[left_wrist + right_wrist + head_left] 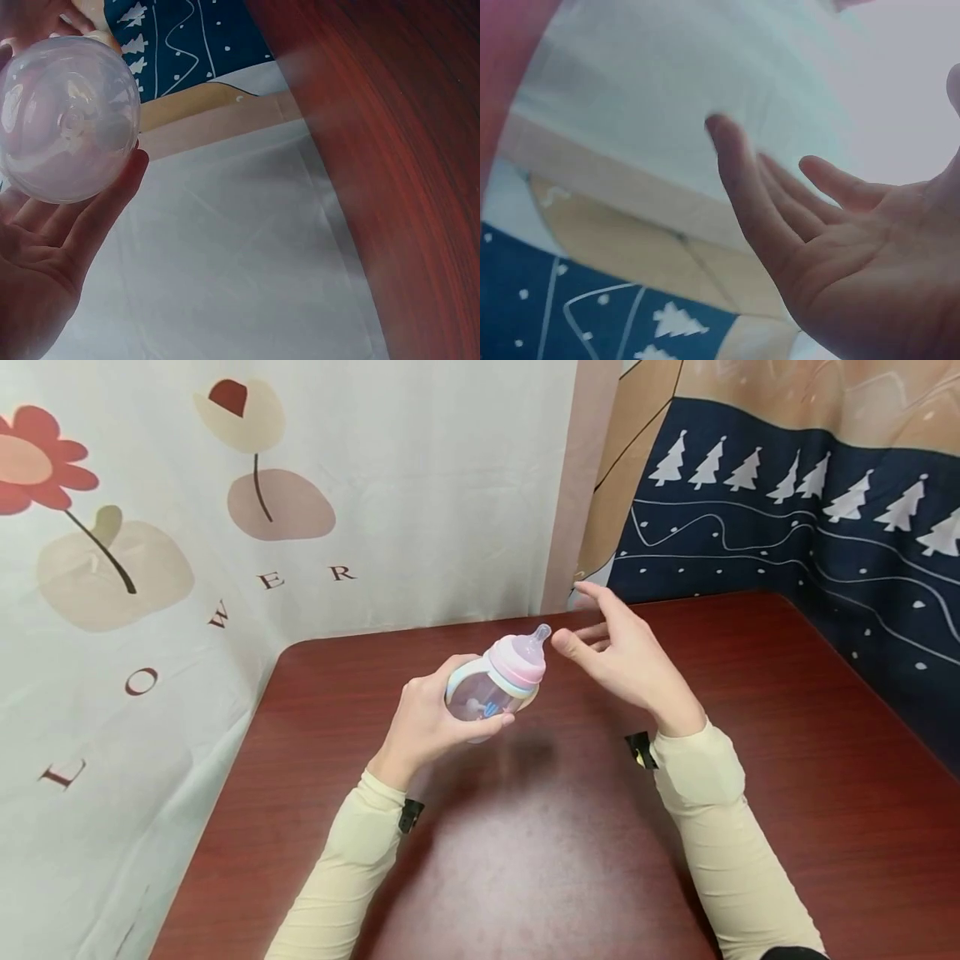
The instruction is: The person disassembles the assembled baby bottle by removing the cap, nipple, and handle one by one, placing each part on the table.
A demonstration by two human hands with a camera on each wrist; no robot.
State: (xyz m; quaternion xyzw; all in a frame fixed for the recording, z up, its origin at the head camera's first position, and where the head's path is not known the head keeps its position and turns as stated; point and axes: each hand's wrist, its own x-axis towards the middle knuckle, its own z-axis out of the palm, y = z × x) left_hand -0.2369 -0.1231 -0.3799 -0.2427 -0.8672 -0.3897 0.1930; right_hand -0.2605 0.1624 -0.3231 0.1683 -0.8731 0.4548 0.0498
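A clear baby bottle (480, 697) with a pink collar, pale handles and a translucent teat is held tilted above the table, its teat pointing up and right. My left hand (431, 714) grips it round the body, thumb along the near side. The left wrist view shows the round base of the bottle (71, 120) against the fingers. Just right of the teat, my right hand (622, 652) hovers with spread, slightly bent fingers and holds nothing. In the right wrist view the palm of the right hand (855, 255) shows bare.
A dark red wooden table (480, 877) lies below both hands. Behind it hangs a white curtain (435, 485) with flower prints. On the right is a navy cloth (750, 539) with white trees. Each sleeved wrist carries a small black device.
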